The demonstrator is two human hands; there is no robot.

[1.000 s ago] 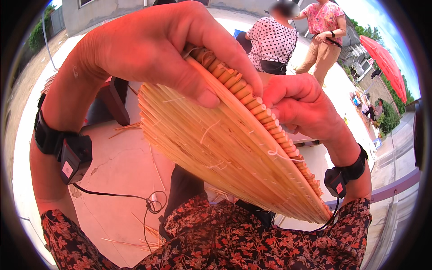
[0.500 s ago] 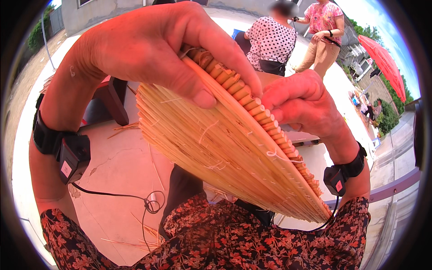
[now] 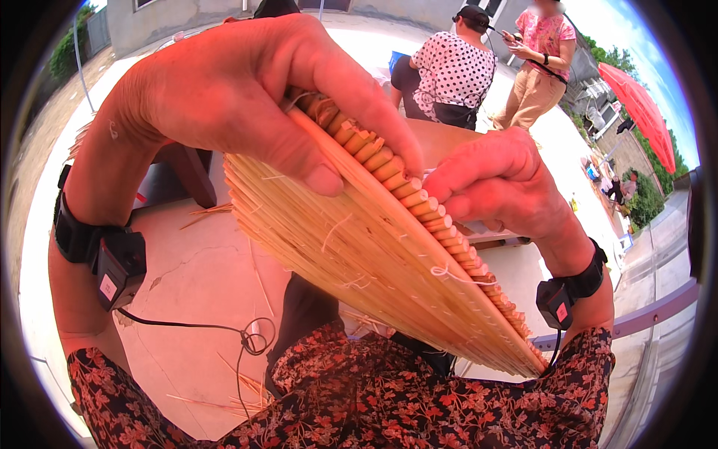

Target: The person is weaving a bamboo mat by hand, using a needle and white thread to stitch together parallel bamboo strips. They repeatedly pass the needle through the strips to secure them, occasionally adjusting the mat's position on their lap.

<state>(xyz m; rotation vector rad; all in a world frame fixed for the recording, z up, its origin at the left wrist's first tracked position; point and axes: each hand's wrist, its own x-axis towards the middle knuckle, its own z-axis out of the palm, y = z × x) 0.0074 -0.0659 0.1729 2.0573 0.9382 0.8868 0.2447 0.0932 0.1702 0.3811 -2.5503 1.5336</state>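
A mat of pale straw-coloured stalks (image 3: 336, 232), stitched together with white thread, hangs tilted in front of me. Along its upper right edge runs a row of bundled stalk ends. My left hand (image 3: 254, 105) grips the upper end of this edge, thumb on the near face and fingers over the far side. My right hand (image 3: 501, 179) is closed in a pinch against the stalk ends, just right of my left fingertips. Whatever lies between its fingertips is too small to make out. A loose loop of white thread (image 3: 441, 271) sticks out lower along the edge.
Loose stalks (image 3: 243, 389) lie on the pale floor, near a black cable (image 3: 247, 340). A dark piece of furniture (image 3: 179, 176) stands behind my left arm. Further off, a person in a dotted top (image 3: 452, 71) sits and another person (image 3: 540, 56) stands. A red parasol (image 3: 639, 112) is at right.
The mat and both my hands have shifted slightly down, and the mat a little left. In the background, the standing person has raised their hands and the seated person's head has turned.
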